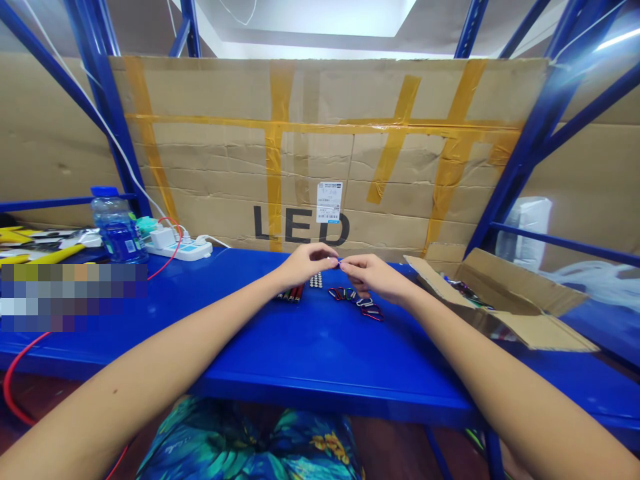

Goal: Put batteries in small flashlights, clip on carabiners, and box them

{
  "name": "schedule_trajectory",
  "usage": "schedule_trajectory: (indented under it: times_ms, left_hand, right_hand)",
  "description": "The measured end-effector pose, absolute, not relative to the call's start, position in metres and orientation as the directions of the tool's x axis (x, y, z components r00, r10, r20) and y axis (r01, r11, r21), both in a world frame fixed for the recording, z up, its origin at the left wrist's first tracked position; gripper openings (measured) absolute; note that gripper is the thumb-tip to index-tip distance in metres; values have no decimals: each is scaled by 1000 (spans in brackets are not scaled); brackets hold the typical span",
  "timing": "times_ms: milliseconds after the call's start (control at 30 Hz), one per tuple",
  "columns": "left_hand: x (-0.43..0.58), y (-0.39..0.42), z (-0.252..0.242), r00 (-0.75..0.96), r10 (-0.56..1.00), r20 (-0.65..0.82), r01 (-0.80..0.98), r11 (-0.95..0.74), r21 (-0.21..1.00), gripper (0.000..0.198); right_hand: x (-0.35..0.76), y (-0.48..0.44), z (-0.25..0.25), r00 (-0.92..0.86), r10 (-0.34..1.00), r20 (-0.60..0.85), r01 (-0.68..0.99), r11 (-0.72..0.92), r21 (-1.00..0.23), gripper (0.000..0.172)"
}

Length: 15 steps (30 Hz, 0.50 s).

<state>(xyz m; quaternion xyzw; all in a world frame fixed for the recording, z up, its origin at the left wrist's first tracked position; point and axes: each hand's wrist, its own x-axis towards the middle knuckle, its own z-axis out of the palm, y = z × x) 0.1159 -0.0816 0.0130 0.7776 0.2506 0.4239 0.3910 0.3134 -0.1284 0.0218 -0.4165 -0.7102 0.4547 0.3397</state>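
My left hand (311,265) and my right hand (371,275) meet fingertip to fingertip over the back of the blue table (320,353). Both are pinched closed around something small and shiny, mostly hidden by the fingers, so its kind is unclear. Under my left hand lie several dark red and black sticks (293,294) side by side. Right of them, small silver pieces (316,281) stand in rows. Several coloured carabiners (367,303) lie in a loose line below my right hand.
An open cardboard box (500,293) with small items stands at the right. On the left are a blue-capped bottle (117,223), a white power strip (187,249) and a red cable (173,257). Behind the table rises a taped cardboard sheet (225,173), with blue rack posts (510,173) beside it.
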Motion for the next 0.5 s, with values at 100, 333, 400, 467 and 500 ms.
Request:
schedule_trajectory:
  times_ms: [100,333,400,467,500]
  left_hand:
    - [121,-87,9,620,650,441,165,-657,736,23]
    - [121,-92,10,531,659,533,322,-738,593,10]
    - [119,-92,10,545,640,542,351,-761,545,10]
    - [119,-92,10,593,596,542,373,-799,471,15]
    - [119,-93,9,624,568,537,386,-821,421,19]
  right_hand:
    - [317,-129,24,-508,855,-102,134,-38,-990,34]
    - [331,-127,33,-540,828,-152,60,-143,-988,20]
    - [332,-125,32,-510,847,-151,127,-100,-987,20]
    - [332,-123,29,-470,870,-152,203,-61,-977,18]
    - [330,-123,28,-449,882,-145,231,-42,-972,18]
